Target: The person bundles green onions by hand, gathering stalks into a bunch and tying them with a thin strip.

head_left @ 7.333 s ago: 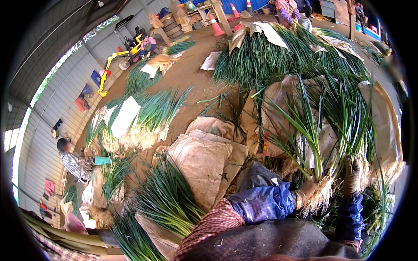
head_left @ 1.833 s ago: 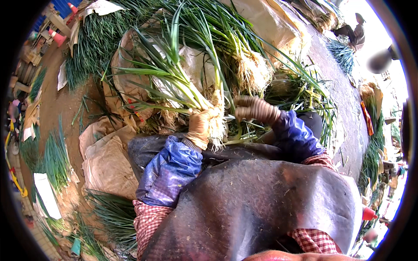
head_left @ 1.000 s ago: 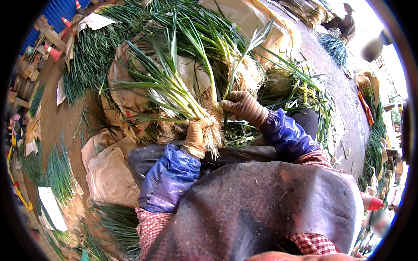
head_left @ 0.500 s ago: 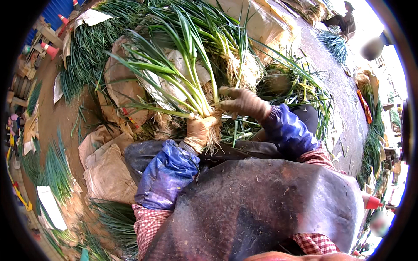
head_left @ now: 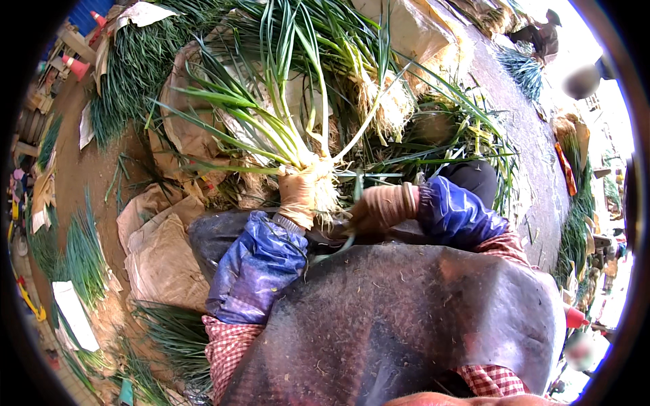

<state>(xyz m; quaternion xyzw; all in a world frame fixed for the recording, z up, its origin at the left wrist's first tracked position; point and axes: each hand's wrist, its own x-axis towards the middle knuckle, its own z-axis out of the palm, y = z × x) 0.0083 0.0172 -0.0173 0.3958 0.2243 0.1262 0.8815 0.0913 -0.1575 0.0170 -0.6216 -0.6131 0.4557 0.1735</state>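
My left hand (head_left: 298, 193), in a tan glove, is closed around the lower stems of a bunch of leek-like greens (head_left: 281, 132). Their long flat leaves fan up and away, and pale stringy roots (head_left: 326, 193) hang beside the fist. One stem leans off to the right of the bunch. Just right of the roots is my right hand (head_left: 382, 206), in a brownish glove, low over my lap. Its fingers are curled and smeared by motion. A thin, pale green leaf strip (head_left: 357, 186) shows at those fingers and appears gripped there.
More rooted greens (head_left: 386, 101) lie beyond my hands on pale sacking. Loose leaves and trimmings (head_left: 467, 128) are heaped to the right. A dark apron (head_left: 406, 311) covers my lap. Folded tan sacks (head_left: 166, 260) and further bundles (head_left: 88, 260) lie left. Another person (head_left: 545, 37) is far right.
My right hand has dropped from beside the stems toward my lap, its fingers now curled with a leaf strip at them. The held stems have spread, one tilting right. My left hand keeps its grip.
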